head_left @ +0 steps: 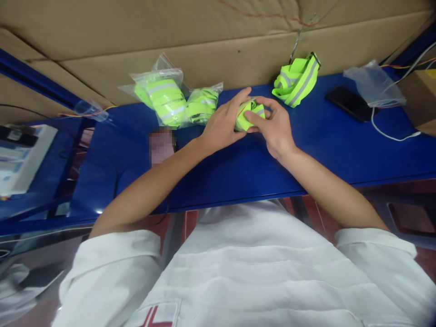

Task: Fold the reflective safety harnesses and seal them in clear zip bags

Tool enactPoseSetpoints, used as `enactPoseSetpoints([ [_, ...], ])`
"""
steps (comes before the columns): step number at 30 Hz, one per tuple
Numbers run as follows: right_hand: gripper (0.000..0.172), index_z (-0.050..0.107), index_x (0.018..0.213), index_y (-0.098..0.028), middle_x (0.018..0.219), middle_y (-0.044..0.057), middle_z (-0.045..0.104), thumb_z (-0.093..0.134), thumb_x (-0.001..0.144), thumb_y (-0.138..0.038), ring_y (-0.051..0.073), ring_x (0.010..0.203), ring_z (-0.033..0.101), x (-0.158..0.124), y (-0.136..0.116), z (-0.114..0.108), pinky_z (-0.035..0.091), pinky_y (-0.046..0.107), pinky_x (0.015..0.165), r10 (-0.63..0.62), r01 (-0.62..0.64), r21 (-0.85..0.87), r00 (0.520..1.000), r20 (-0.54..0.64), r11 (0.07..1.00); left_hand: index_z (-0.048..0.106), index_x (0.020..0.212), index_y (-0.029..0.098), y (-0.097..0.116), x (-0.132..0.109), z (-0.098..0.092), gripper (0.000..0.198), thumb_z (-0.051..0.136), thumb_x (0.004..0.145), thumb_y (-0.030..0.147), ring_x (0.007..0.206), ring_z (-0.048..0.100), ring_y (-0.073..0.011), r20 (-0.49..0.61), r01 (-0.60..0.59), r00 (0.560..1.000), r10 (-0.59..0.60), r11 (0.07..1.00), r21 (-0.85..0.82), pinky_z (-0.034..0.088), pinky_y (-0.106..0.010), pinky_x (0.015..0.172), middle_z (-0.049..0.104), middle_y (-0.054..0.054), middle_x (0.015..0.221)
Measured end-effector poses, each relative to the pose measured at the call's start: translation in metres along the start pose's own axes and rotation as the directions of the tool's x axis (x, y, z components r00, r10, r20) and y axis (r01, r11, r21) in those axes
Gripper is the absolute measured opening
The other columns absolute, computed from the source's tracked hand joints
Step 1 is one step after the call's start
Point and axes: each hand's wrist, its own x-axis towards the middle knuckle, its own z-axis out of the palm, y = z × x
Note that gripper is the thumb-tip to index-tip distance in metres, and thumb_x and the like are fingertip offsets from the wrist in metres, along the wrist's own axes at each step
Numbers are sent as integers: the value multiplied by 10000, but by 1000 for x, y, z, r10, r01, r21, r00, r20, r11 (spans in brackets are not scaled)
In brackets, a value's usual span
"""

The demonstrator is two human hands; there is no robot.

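Observation:
Both hands meet above the blue table around a folded neon-yellow strap bundle [250, 116] with grey reflective stripes. My left hand [225, 120] wraps its left side, fingers pointing up and away. My right hand [276, 125] grips the right side, thumb lying across the bundle's front. Clear plastic seems to cover part of the bundle's left side. Left of my hands lie neon straps in clear zip bags [166, 100] and a smaller bagged bundle [202, 105]. A loose neon strap with a black buckle [298, 79] rests to the right, near the cardboard.
The blue table [327, 145] ends at a cardboard wall [218, 63]. At right are a black phone [349, 103], an empty plastic bag [376, 84], a white cable [388, 135] and a cardboard box [420, 97]. A blurred-out item [161, 146] lies near my left forearm.

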Motion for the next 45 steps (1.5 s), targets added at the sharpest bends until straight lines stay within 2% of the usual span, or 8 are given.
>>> enactPoseSetpoints([
  [5,789,523,1511,-300,1214,76,724,831,931,-737,254,953,766,-14,-22,-6,693,469,918,-319,342,-327,940,124,881,609,1385,232,6,2,-10,743,987,804,500,1235,727,-295,-109,108,987,-120,988,-114,570,-413,1066,746,-76,1379],
  [10,349,726,1395,-263,1471,132,682,644,1140,-485,362,1386,646,-29,-59,-18,539,584,1189,-539,711,-657,666,516,249,679,1327,210,28,-16,-39,685,980,791,512,1140,735,-272,-44,57,997,-67,977,-204,568,-393,998,778,-65,1282],
  [13,344,743,1368,-195,1410,138,743,606,1165,-436,353,1359,688,-33,-65,-15,556,555,1159,-553,835,-546,488,676,69,712,1329,207,39,-26,-52,697,981,785,548,1173,742,-294,-49,45,997,-59,963,-264,571,-409,1029,781,-66,1302],
  [15,361,764,1326,-169,1345,140,778,583,1174,-442,346,1307,724,-35,-64,-10,570,540,1139,-510,867,-495,446,735,45,739,1318,219,44,-29,-55,668,984,789,545,1196,742,-308,-39,52,997,-65,958,-281,567,-416,1057,787,-59,1305],
  [23,535,717,1453,-137,1290,168,791,478,1197,-541,341,1252,745,-36,-75,-2,552,522,1131,-389,824,-515,566,727,236,809,1149,208,60,-16,-49,406,977,794,312,1071,732,-255,-10,153,986,-164,940,-304,532,-357,992,818,-26,1146],
  [30,417,638,1530,-250,1439,81,733,551,1176,-453,316,1327,720,-33,-109,-8,573,481,1135,-387,779,-442,613,689,445,796,1131,237,72,-16,-67,425,981,819,459,1027,715,-226,-161,103,968,-193,889,-447,549,-369,954,795,-25,1102],
  [37,242,759,1218,-221,1065,30,804,655,1116,-414,260,966,792,-15,-124,4,611,405,968,-143,794,-422,525,839,437,829,1056,266,98,-8,-76,429,1070,703,232,1031,754,-259,-17,330,909,-416,745,-579,596,-394,950,813,-27,1021],
  [45,409,713,1436,-288,1454,44,719,690,1111,-535,276,1341,692,-17,-130,-1,543,439,1195,-444,703,-467,706,552,536,835,890,313,67,-16,-58,301,1013,740,504,1080,774,-282,-159,221,856,-493,625,-749,623,-482,1075,832,-27,1041],
])
